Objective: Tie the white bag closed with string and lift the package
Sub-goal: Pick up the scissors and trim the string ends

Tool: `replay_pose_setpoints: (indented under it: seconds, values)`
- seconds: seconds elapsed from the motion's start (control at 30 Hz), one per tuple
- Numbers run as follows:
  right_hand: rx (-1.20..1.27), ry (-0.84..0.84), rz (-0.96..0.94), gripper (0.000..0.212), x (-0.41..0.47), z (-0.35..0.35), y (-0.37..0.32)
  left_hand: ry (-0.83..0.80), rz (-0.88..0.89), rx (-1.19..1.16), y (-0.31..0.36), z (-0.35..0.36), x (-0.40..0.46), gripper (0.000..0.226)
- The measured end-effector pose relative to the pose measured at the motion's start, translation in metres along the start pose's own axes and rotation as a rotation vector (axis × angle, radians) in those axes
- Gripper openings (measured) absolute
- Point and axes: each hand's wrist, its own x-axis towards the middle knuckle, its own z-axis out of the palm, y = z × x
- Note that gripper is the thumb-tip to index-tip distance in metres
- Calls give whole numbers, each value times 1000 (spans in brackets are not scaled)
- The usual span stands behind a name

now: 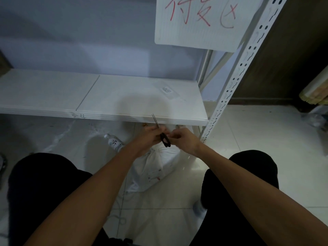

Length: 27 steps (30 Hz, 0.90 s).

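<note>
White plastic bag [152, 167], neck gathered, lies at six o'clock below your hands; left hand [150, 136] fingers grip black-handled scissors [162, 134], right hand [184, 139] pinches something unclear, perhaps string.

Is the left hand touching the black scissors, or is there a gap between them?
Touching. In the head view the left hand is closed around the scissors at the middle: the blades stick up above its fingers and the black handles hang below.

A white shelf board [99, 96] spans the metal rack, with a perforated upright [236, 75] at its right corner. A sign [200, 22] with red writing hangs above. A water bottle [115, 142] lies on the tiled floor [248, 135] beneath the shelf's front edge.
</note>
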Motion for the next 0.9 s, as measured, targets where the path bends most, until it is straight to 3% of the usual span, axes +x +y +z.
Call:
replay_pose_setpoints:
  seconds: [0.13, 0.23, 0.33, 0.47, 0.53, 0.6, 0.67, 0.77, 0.83, 0.9]
  values:
    - [-49, 29, 63, 11, 1, 16, 10, 27, 5, -7, -9, 4, 5, 25]
    - [-40, 3, 170, 40, 9, 28, 23, 21, 49, 9, -17, 6, 11, 22]
    - [-15, 48, 171, 33, 19, 33, 36, 15, 77, 22, -21, 5, 23, 18]
    - [40, 121, 224, 40, 38, 34, 57, 85, 98, 162, -26, -10, 47, 20]
    - [143, 200, 293, 41, 46, 33, 77, 170, 197, 361, -37, -20, 59, 20]
    - [211, 215, 366, 34, 51, 35, 99, 164, 308, 702, -57, -29, 71, 18]
    - [166, 195, 439, 36, 55, 41, 121, 26, 344, 1073, -76, -33, 80, 22]
    - [166, 123, 488, 28, 62, 51, 151, -180, 237, 1657, -96, -35, 94, 42]
    - [128, 120, 508, 26, 58, 52, 154, -198, 223, 1773, -106, -39, 103, 44]
    - [109, 115, 496, 27, 53, 51, 155, -190, 237, 1726, -113, -46, 113, 33]
